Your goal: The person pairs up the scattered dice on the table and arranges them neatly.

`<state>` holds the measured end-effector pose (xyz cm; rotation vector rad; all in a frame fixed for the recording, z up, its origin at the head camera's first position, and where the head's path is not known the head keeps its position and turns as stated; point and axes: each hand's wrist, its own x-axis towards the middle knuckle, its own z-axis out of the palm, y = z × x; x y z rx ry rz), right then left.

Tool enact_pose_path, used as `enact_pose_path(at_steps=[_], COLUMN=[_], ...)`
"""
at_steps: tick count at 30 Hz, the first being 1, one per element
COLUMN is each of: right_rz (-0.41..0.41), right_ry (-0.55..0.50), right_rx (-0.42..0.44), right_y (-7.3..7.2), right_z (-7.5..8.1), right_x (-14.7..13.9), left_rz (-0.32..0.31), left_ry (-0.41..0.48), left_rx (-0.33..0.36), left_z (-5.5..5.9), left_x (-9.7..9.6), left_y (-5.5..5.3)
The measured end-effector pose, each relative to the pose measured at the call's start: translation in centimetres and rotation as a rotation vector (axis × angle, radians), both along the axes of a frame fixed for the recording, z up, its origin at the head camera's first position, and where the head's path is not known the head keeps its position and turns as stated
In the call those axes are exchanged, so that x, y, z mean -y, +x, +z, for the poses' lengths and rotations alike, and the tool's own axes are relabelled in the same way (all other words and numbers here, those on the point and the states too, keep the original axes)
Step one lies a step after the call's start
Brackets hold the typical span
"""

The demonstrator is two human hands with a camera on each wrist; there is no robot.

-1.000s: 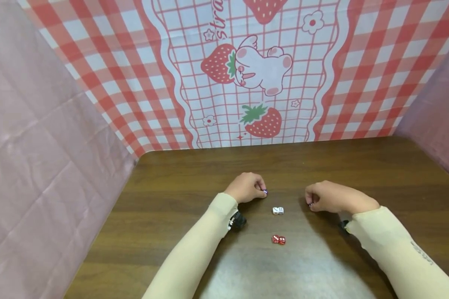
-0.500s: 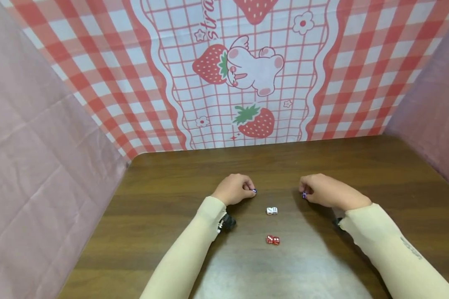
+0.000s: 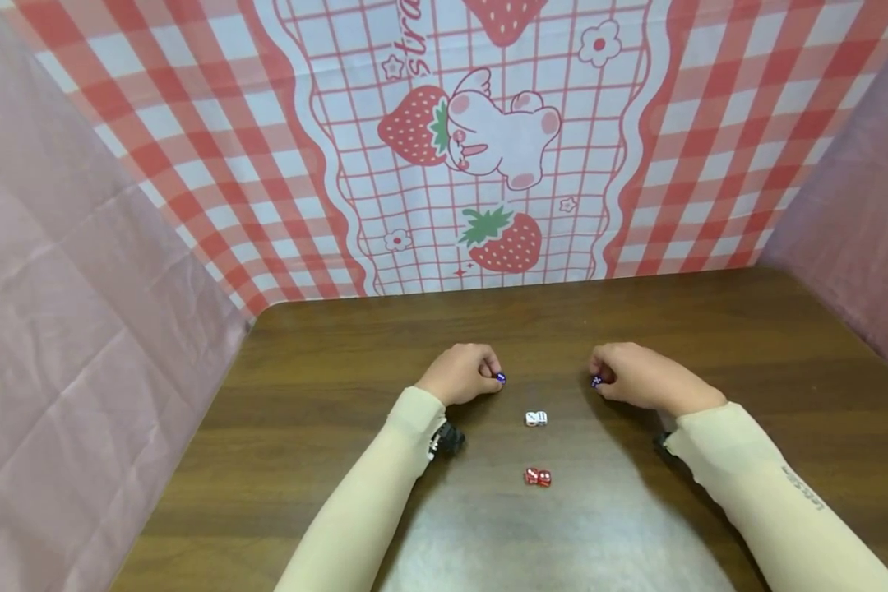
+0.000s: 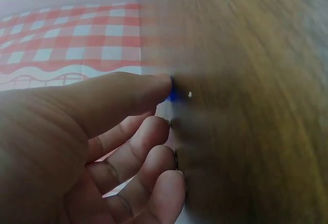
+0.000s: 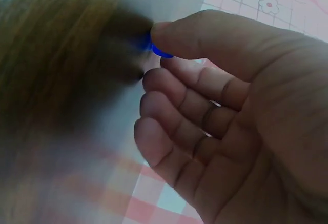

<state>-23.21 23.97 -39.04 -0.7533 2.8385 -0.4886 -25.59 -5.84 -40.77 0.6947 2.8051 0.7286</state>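
Observation:
My left hand (image 3: 460, 374) pinches a blue die (image 3: 501, 378) between thumb and fingertips, low at the tabletop. In the left wrist view only a sliver of that blue die (image 4: 172, 95) shows past the thumb. Across from it, my right hand (image 3: 640, 376) pinches another blue die (image 3: 596, 381), white pips facing the head camera. The right wrist view has this second blue die (image 5: 161, 48) partly behind the thumb. Between the hands and nearer to me, two white dice (image 3: 536, 418) sit side by side. Closer still lies a pair of red dice (image 3: 538, 477), touching each other.
The brown wooden table (image 3: 266, 460) carries everything. Behind its far edge hangs a red-and-white checked cloth (image 3: 252, 164) with strawberry prints. Pink cloth (image 3: 81, 329) closes off the left side, and more pink cloth (image 3: 851, 222) the right.
The head view has shifted slightly, so the scene slid left. Both hands keep their blue dice; the right hand has come slightly farther from me, and its die shows more clearly.

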Motion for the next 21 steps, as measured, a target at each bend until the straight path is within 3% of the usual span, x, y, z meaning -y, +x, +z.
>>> enact_pose_path(at_steps=[21], right_rz=[-0.061], right_ry=[-0.024], right_rx=[-0.034], right_y=[-1.1], right_z=[-0.3], right_x=[2.3], left_rz=[-0.004], left_ry=[-0.017], left_rx=[0.030], left_z=[0.0], left_x=[-0.4], left_y=[0.0])
